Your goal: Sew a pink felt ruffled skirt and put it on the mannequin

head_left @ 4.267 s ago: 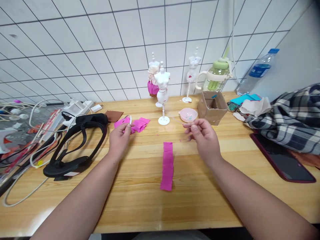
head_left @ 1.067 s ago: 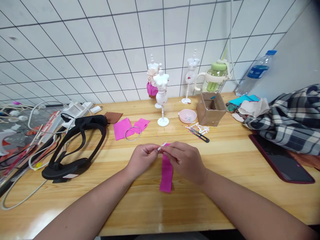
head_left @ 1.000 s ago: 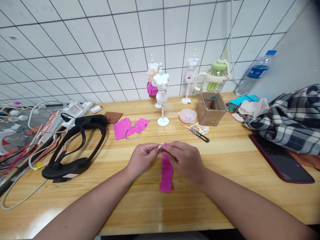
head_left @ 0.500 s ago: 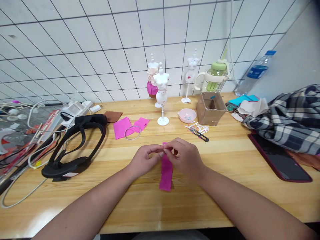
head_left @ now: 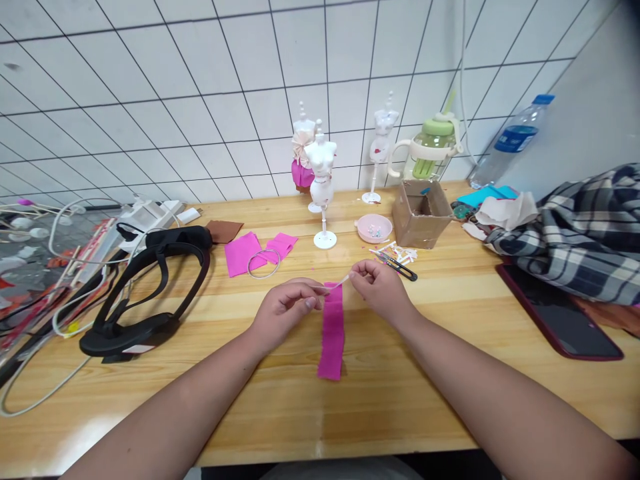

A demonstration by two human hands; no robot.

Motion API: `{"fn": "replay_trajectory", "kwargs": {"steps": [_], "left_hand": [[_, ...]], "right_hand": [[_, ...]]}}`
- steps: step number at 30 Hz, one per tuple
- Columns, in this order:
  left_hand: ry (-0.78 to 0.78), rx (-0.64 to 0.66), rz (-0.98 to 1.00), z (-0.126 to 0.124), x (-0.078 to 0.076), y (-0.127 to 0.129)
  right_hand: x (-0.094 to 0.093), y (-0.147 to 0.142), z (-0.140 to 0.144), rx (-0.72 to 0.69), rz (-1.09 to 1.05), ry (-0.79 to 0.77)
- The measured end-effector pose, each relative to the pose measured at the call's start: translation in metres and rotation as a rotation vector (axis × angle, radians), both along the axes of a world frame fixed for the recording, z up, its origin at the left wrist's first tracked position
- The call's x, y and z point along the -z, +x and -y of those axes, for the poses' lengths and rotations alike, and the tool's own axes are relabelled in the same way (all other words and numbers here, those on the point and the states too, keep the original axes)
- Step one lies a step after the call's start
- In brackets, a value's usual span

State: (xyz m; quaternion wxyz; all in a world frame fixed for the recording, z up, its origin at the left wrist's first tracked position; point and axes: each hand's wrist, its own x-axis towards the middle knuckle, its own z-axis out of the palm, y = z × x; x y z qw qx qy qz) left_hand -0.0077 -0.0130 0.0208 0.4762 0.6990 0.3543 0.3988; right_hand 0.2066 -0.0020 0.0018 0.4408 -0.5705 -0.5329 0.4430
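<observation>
White strip (head_left: 341, 283) pinched in right hand (head_left: 381, 291), above pink cloth (head_left: 332, 330); left hand (head_left: 285, 311) fingers pinched, contents unclear.

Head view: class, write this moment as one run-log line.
left hand: pinched shut beside pink strip | right hand: pinching thin white strip | scissors: on table

Table (head_left: 450, 320): pale wood, smooth, slight sheen. Pink strip (head_left: 332, 330): matt cloth, edges a bit frayed. Mannequin (head_left: 321, 180): glossy white plastic. Box (head_left: 423, 217): matt cardboard. Wall (head_left: 200, 100): glazed tile. Ring (head_left: 263, 264): thin, looks like metal.
</observation>
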Motion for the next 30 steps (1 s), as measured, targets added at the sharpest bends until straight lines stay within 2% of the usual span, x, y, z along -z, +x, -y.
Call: {"fn": "replay_trajectory", "kwargs": {"steps": [4,7,10,15,19,26,30], "left_hand": [[-0.261,-0.045,0.242,-0.003,0.007,0.001],[-0.484,-0.013,0.460,-0.005,0.008,0.002],[-0.604,0.008,0.588,-0.007,0.006,0.002],[-0.778,0.067,0.689,-0.011,0.006,-0.001],[-0.872,0.127,0.749,-0.015,0.007,-0.002],[-0.936,0.147,0.800,-0.018,0.007,-0.004],[-0.970,0.160,0.809,-0.020,0.008,-0.005]], "right_hand": [[0.007,0.010,-0.012,0.062,0.064,0.032],[0.010,0.015,-0.017,0.090,0.082,0.032],[0.013,0.018,-0.020,0.099,0.106,0.040],[0.019,0.019,-0.023,0.092,0.182,0.049],[0.022,0.020,-0.025,0.102,0.216,0.064],[0.025,0.027,-0.030,0.122,0.210,0.062],[0.025,0.038,-0.036,0.201,0.292,0.109]]}}
